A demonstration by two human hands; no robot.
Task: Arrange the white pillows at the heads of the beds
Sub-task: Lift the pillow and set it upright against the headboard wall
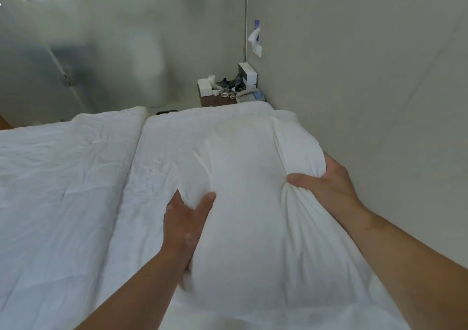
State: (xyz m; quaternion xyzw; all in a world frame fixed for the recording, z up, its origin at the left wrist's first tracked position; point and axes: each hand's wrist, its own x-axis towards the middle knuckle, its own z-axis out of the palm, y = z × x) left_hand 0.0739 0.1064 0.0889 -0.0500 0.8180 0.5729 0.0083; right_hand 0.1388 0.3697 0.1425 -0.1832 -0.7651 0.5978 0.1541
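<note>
A plump white pillow (248,198) fills the middle of the view, lying lengthwise over the near bed (162,152) beside the wall. My left hand (187,218) grips its left side, with fingers pressed into the fabric. My right hand (326,180) clutches a bunch of the cover on its right side. A second bed (58,178) with white bedding lies to the left, and a narrow seam runs between the two. The pillow's near end is blurred.
A grey wall (367,89) runs close along the right of the bed. A dark wooden nightstand (215,99) at the far end holds a white box, a telephone, a glass and small items. A frosted glass partition (76,51) stands beyond the left bed.
</note>
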